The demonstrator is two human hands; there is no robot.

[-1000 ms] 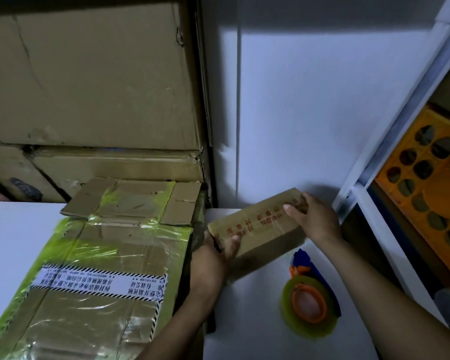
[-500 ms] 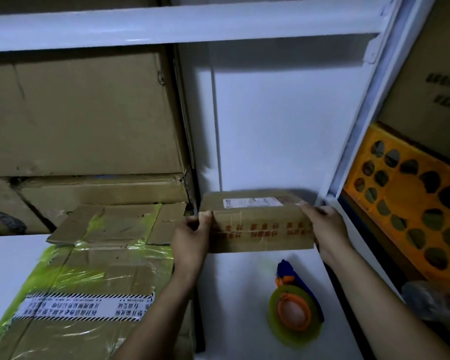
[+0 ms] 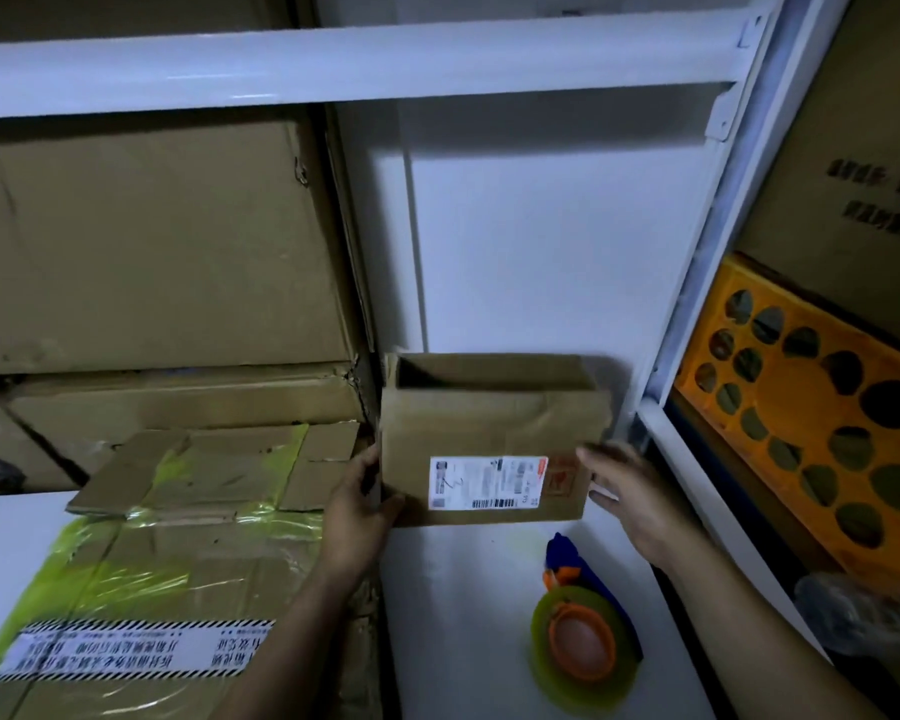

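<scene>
Shipping label [image 3: 488, 483] on small box [image 3: 489, 418] (print unreadable)

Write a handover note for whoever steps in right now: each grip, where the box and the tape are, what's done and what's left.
Left grip: holds the left edge of the small box, thumb on its front.
Right grip: straight fingers pressed against the box's right edge.
Small box: upright at the back of the white shelf, open top up, shipping label facing the camera, beside the big taped carton.
Tape roll: lies on the shelf in front, untouched.
Done: box looks placed.
Left: probably settle it and let go; top not yet closed.
</scene>
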